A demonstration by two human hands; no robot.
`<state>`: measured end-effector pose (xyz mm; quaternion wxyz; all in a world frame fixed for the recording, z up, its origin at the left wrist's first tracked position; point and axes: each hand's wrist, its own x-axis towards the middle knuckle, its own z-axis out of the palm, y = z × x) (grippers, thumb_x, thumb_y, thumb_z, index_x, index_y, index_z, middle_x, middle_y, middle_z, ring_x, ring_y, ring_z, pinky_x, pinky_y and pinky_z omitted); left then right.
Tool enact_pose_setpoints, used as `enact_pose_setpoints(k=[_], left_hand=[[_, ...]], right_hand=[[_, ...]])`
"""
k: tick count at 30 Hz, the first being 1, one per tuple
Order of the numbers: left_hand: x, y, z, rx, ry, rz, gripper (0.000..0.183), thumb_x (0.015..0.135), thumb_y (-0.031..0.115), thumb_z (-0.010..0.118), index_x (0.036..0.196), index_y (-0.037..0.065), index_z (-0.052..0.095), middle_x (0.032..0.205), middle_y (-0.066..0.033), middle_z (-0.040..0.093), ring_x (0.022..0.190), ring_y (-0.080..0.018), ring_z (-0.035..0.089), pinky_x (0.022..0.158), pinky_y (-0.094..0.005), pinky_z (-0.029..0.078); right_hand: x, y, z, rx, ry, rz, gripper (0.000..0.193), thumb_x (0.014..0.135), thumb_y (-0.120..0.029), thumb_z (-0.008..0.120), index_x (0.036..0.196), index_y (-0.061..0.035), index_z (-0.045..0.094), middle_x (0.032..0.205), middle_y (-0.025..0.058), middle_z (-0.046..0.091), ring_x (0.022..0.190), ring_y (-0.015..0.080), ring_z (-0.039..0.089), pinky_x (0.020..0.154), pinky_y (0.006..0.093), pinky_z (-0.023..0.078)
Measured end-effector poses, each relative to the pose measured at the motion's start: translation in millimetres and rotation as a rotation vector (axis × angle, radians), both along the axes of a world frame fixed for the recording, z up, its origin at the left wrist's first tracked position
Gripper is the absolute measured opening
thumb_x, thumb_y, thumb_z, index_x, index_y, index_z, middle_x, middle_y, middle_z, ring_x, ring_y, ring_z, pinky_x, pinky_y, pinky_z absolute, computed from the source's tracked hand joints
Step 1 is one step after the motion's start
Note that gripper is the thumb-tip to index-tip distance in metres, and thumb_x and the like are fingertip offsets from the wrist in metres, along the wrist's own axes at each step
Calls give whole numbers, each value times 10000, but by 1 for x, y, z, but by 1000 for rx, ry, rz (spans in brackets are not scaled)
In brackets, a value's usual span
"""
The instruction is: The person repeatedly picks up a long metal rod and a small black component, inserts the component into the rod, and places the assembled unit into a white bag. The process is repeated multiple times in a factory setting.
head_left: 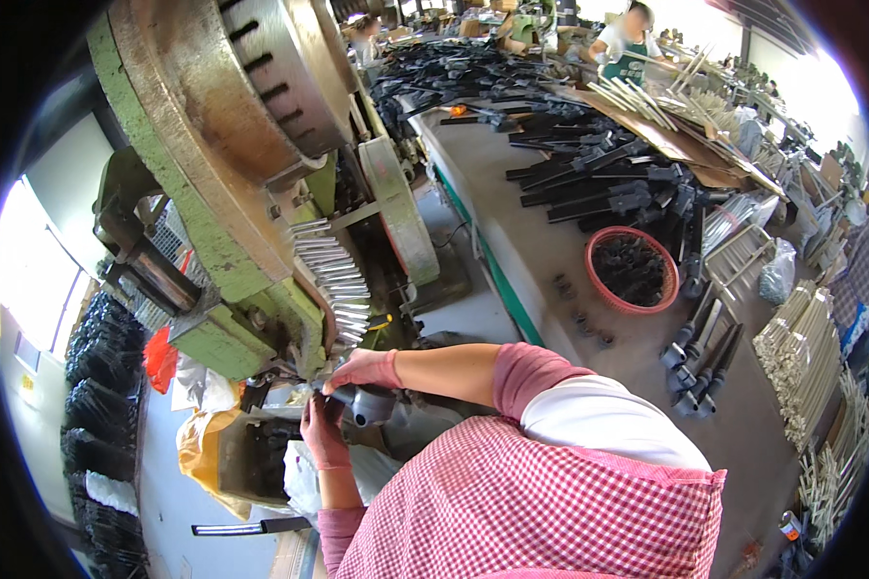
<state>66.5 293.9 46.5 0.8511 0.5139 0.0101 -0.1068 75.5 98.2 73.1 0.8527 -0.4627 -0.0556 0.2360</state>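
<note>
At the foot of a green press (246,338), my two hands, in thin pinkish gloves, are close together on a dark grey plastic fitting (371,407) with a round opening. My right hand (365,370) reaches in from the right, its fingers closed around the fitting's upper end against the machine. From below, my left hand (322,434) has its fingers closed at a dark part of the same piece. The fingertips and the contact point with the press are partly hidden. A row of bright metal rods (336,280) fans out just above my hands.
Under my hands stands a bag-lined container (224,454) of dark parts. Right of the press, a long table (468,154) bears piles of black fittings. A red basket (632,270) holds more black pieces. Farther off, a person in a green apron (626,63) stands behind stacked strips.
</note>
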Motion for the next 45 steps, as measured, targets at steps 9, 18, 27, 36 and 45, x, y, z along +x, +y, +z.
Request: enact_pose_setpoints(k=[9, 18, 27, 36, 45], left_hand=[[-13, -3, 8, 180, -85, -21, 419, 938, 108, 610, 1315, -69, 570, 1230, -111, 637, 1107, -174, 605, 948, -288, 481], [-43, -20, 9, -7, 3, -13, 538, 901, -41, 518, 1436, -28, 454, 1339, -82, 561, 1126, -131, 561, 983, -262, 433], [-32, -18, -16, 135, -202, -25, 593, 866, -96, 448, 1449, 8, 454, 1387, -22, 510, 1065, -74, 548, 873, -223, 448], [-1, 7, 6, 33, 39, -108, 557, 982, 494, 554, 1175, -16, 670, 1100, -61, 689, 939, -113, 608, 843, -247, 477], [68, 19, -17, 109, 105, -40, 399, 910, 472, 680, 765, 105, 621, 612, 15, 515, 467, -104, 429, 432, -248, 278]], right_hand=[[13, 2, 24, -317, 122, 100, 319, 824, -291, 788, 1039, -75, 695, 933, 47, 706, 732, 151, 679, 678, 330, 585], [37, -16, 14, -72, 565, 316, 419, 913, -331, 687, 1111, 26, 590, 917, 129, 682, 752, 226, 699, 727, 390, 626], [34, -16, 26, -425, 317, 226, 431, 907, -345, 681, 1165, -9, 602, 891, 102, 682, 731, 214, 695, 717, 392, 624], [14, 7, 55, -771, 91, 180, 426, 816, -376, 782, 1071, -54, 672, 833, 53, 672, 699, 161, 665, 619, 292, 539], [-15, 49, 47, -1609, -704, -105, 567, 717, -423, 786, 978, 72, 694, 973, 225, 709, 939, 346, 690, 855, 407, 532]])
